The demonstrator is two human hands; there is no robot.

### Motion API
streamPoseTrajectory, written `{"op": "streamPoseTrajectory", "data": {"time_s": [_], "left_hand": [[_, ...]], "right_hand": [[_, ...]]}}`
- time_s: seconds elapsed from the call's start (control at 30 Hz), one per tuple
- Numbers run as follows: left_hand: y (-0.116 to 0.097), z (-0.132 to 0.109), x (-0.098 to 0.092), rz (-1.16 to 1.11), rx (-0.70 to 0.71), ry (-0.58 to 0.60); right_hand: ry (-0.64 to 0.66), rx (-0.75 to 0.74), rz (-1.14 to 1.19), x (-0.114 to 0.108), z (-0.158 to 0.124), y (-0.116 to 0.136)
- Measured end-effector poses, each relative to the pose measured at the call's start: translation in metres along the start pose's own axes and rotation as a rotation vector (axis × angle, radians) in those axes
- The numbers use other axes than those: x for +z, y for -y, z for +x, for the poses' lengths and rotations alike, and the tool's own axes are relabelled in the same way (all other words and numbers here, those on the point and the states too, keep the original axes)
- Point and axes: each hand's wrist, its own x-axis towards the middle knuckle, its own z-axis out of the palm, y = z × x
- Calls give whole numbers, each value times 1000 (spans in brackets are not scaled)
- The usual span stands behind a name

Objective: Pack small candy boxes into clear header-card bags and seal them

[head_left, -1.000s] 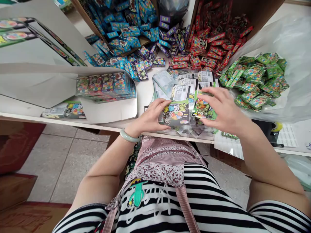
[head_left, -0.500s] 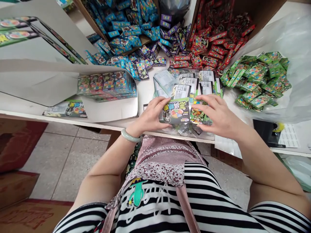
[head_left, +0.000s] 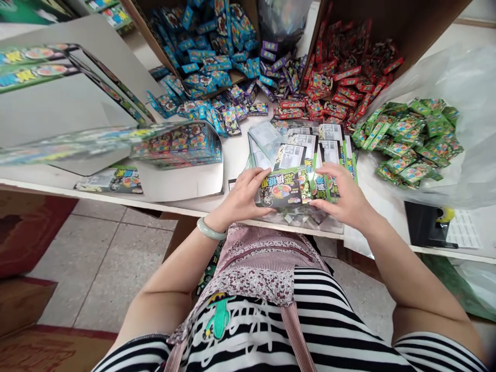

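A small black-and-green printed box [head_left: 282, 190] with a colourful wheel on its face is held just over the table's front edge. My left hand [head_left: 248, 195] grips its left end, the thumb along the lower edge and the fingers over the top. At the right end, my right hand [head_left: 341, 195] has its thumb at the lower corner and its fingers at the upper one. Behind the box lie several flat printed packages with white barcode labels [head_left: 292, 154]. Clear plastic wrapping [head_left: 306, 216] shows below my hands.
Blue packets [head_left: 211, 62], purple packets [head_left: 284, 64] and red packets [head_left: 344, 77] lie heaped at the back, partly in cartons. Green packets [head_left: 411, 139] rest on a plastic bag at right. An opened display box [head_left: 186, 186] with stacked packets stands at left.
My right hand has closed in on the box's right end, and a green patterned side shows there. The display box's printed flap at left has swung. The view has shifted slightly.
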Motion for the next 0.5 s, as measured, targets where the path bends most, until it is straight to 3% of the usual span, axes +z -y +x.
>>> {"op": "streamPoseTrajectory", "data": {"time_s": [0.13, 0.2, 0.3, 0.37, 0.5], "left_hand": [[1, 4, 5, -10, 18, -13], [2, 5, 5, -16, -5, -34], [5, 3, 0, -44, -81, -86], [6, 0, -5, -73, -118, -87], [3, -6, -12, -107, -151, -48]], "right_hand": [[44, 3, 37, 16, 0, 6], [-2, 36, 106, 13, 10, -2], [-211, 209, 121, -4, 46, -43], [-293, 326, -26, -14, 84, -83], [-156, 528, -349, -15, 167, -148]]}}
